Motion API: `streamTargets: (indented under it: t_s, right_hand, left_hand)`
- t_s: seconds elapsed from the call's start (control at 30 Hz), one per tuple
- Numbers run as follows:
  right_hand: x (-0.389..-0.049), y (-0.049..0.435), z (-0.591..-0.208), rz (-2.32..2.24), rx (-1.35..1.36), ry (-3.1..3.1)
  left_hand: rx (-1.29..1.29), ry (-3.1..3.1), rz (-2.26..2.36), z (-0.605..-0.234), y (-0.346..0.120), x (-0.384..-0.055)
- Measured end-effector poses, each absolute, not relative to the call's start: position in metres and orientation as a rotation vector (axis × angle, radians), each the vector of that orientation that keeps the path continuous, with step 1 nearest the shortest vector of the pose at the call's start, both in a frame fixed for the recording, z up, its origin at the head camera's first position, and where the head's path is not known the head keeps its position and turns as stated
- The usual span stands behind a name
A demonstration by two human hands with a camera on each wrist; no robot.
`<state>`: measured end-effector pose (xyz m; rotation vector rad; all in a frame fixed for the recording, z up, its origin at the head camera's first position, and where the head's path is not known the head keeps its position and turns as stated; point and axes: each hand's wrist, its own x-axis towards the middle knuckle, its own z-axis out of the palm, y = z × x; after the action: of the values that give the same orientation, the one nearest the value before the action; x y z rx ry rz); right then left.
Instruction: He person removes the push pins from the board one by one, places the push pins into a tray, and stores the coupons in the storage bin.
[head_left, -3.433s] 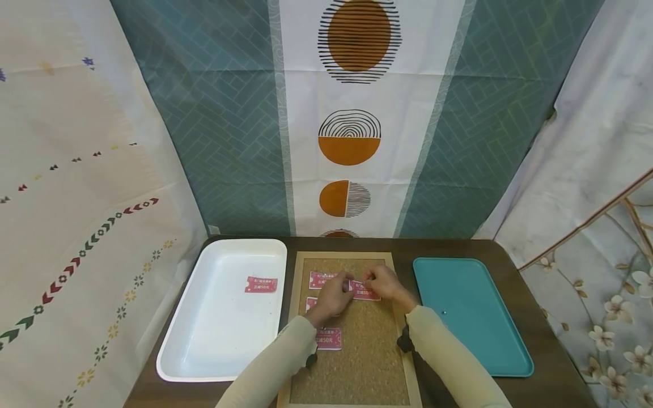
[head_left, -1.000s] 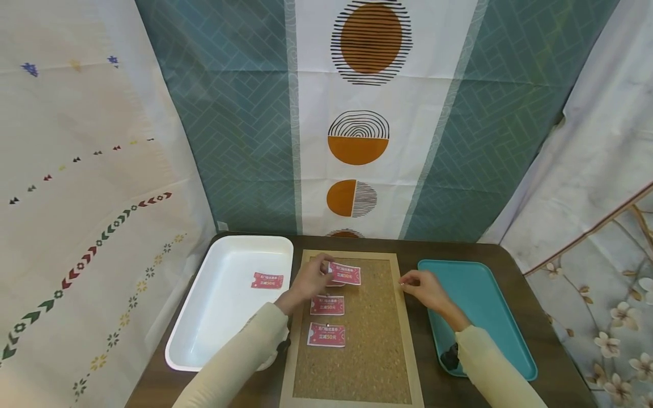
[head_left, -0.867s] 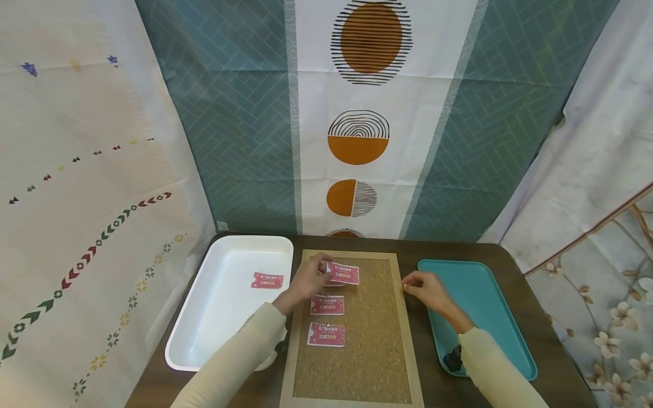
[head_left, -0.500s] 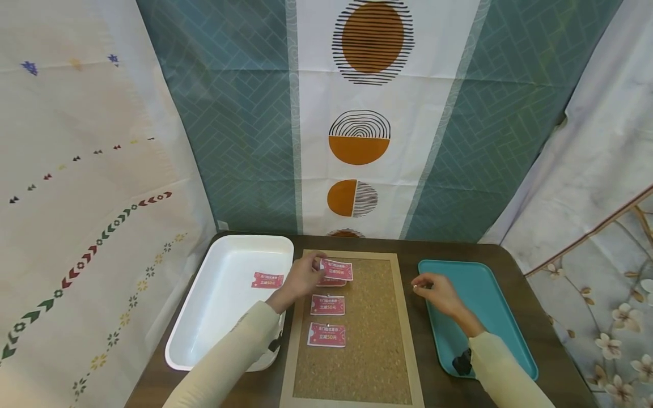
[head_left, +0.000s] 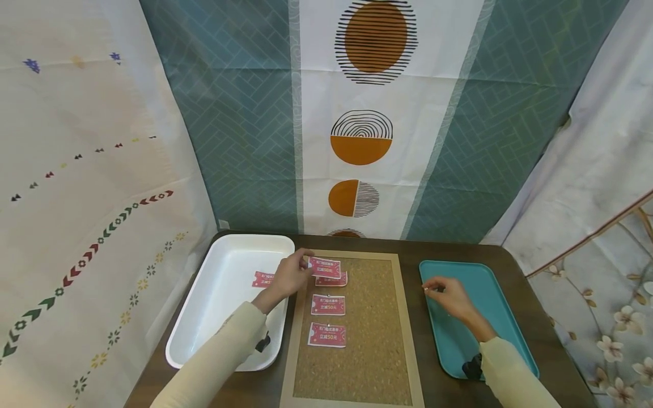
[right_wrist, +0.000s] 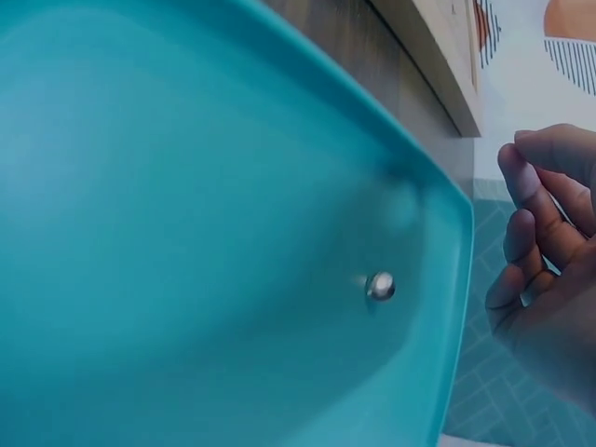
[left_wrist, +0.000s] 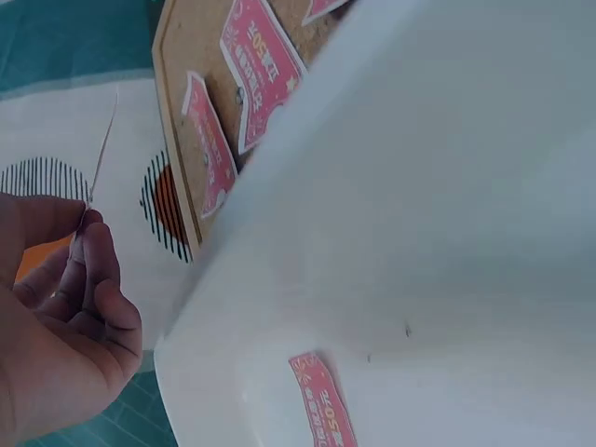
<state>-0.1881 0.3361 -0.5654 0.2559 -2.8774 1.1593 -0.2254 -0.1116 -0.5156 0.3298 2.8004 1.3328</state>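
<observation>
In the head view my left hand pinches the left end of a pink coupon above the cork board's upper left corner. Seen from the left wrist, that coupon is nearly edge-on between thumb and fingertips. My right hand is over the left edge of the teal tray, thumb and forefinger together on a tiny bright speck, seemingly a push pin; the right wrist view hides it. Three coupons hang in a column on the board: top, middle, bottom.
Left of the board stands a white tray with one coupon in it, partly behind my left hand. One silver push pin lies in the teal tray. The dark table meets hanging cloth at the back.
The held coupon has come off the board's upper right and moved left with my left hand, toward the white tray. My right hand has gone right from the board to the teal tray.
</observation>
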Motion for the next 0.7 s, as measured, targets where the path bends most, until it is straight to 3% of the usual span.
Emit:
streamTargets:
  t_s: [0.7]
  right_hand:
    - [-0.173, 0.369, -0.578, 1.117, 0.173, -2.876]
  left_hand:
    - [0.150, 2.812, 1.330, -0.524, -0.161, -0.226]
